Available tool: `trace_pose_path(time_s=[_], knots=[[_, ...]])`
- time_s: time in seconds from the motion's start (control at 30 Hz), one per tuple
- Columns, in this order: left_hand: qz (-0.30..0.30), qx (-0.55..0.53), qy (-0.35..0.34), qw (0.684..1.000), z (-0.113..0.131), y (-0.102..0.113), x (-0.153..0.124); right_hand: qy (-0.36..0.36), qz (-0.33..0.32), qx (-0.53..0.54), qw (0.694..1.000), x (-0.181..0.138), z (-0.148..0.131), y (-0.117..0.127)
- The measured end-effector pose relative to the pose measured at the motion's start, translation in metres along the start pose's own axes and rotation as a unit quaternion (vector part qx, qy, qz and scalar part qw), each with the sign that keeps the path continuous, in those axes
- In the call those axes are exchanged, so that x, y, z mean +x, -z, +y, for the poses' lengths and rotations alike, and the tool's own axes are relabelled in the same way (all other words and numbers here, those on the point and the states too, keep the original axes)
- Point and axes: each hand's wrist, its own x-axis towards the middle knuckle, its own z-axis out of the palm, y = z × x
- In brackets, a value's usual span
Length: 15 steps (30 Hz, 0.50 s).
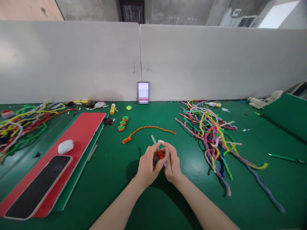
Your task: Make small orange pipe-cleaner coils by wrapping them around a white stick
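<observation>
My left hand (148, 165) and my right hand (171, 162) meet over the green table (115, 179), both pinched round a small orange pipe-cleaner piece (160, 154). A thin white stick (154, 140) pokes up from between the fingers. Just beyond the hands lies a long orange pipe cleaner (148, 129) with a knotted left end. Three small orange-and-green pieces (122, 123) sit to its left.
A heap of coloured pipe cleaners (211, 131) spreads at the right, another heap (21, 123) at the far left. A red board (79, 134) carries a white mouse (65, 146) and a black phone (38, 185). A glue stick (112, 109) and an upright phone (143, 92) stand by the white partition.
</observation>
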Motion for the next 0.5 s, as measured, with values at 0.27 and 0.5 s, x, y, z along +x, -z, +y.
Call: trace_pose_path(time_s=[0.27, 0.5], knots=[[-0.006, -0.079, 0.025, 0.997, 0.008, -0.002, -0.004, 0.01, 0.013, -0.042, 0.999, -0.001, -0.002, 0.001], [0.013, -0.157, 0.112, 0.981, 0.019, -0.009, -0.008, -0.014, 0.039, -0.073, 0.996, -0.003, -0.007, -0.002]])
